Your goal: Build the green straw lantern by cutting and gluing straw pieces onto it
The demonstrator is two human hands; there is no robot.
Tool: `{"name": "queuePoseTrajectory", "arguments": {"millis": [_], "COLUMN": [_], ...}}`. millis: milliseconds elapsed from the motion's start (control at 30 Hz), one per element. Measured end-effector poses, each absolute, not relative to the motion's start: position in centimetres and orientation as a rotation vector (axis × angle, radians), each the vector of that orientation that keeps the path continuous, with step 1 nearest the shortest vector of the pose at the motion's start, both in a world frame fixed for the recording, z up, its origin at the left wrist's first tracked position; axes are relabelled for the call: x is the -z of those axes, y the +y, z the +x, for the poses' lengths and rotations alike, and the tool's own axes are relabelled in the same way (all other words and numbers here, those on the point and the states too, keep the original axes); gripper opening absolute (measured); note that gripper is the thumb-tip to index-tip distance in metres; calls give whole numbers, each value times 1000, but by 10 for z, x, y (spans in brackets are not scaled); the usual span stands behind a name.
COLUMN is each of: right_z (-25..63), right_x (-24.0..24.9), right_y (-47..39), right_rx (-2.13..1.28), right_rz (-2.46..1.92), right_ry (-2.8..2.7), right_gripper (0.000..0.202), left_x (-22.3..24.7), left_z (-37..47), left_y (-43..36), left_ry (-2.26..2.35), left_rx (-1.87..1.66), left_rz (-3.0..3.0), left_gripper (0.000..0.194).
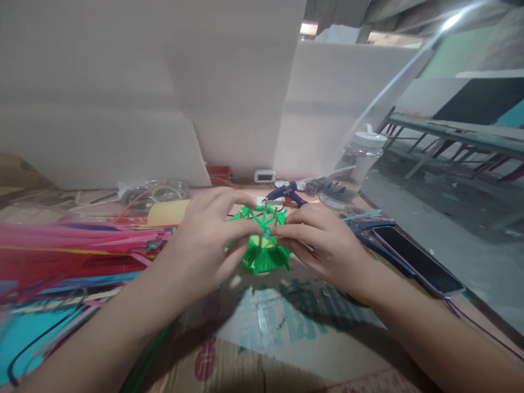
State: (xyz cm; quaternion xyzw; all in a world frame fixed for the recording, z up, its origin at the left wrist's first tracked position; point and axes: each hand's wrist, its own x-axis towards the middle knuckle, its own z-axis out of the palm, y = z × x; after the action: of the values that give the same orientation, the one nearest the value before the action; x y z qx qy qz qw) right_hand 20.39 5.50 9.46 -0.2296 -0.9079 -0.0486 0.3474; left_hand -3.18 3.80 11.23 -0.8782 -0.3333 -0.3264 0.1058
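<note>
A bright green craft piece (266,259) with a ribbed, flaring skirt stands on the cardboard in front of me. Several thin brown sticks rise from it, and green strips cross over its top. From the left, my left hand (208,232) grips its side with thumb and fingers. On the opposite side, my right hand (323,234) is closed on the piece, its fingertips near the front middle. Between the two hands' fingertips shows a small bluish bit, too small to name. My fingers hide both sides of the craft piece.
Behind it lies a blue glue gun (284,192), near a small white digital display (265,176). A clear bottle (352,169) stands back right, beyond a phone (417,259). Bundles of pink and red fuzzy strips (82,245) and a yellow roll (167,213) are at left.
</note>
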Motion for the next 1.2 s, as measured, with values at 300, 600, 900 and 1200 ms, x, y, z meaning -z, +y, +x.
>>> {"name": "queuePoseTrajectory", "arguments": {"millis": [300, 600, 900, 1200], "right_z": [201, 197, 195, 203], "right_x": [-88, -84, -84, -95], "right_y": [61, 57, 57, 55], "right_rx": [277, 278, 289, 77], "right_rz": [-606, -620, -657, -731], "right_ry": [-2357, -2294, -2284, -2272], "right_gripper": [11, 12, 16, 19], "left_x": [-108, -110, -109, -109], "left_z": [-31, -30, -29, -30], "left_y": [41, 38, 38, 38], "left_ry": [-962, -988, -979, -1033], "left_rx": [926, 947, 890, 948], "left_rz": [-2617, -2614, -2604, -2603], "left_gripper": [23, 22, 22, 20]}}
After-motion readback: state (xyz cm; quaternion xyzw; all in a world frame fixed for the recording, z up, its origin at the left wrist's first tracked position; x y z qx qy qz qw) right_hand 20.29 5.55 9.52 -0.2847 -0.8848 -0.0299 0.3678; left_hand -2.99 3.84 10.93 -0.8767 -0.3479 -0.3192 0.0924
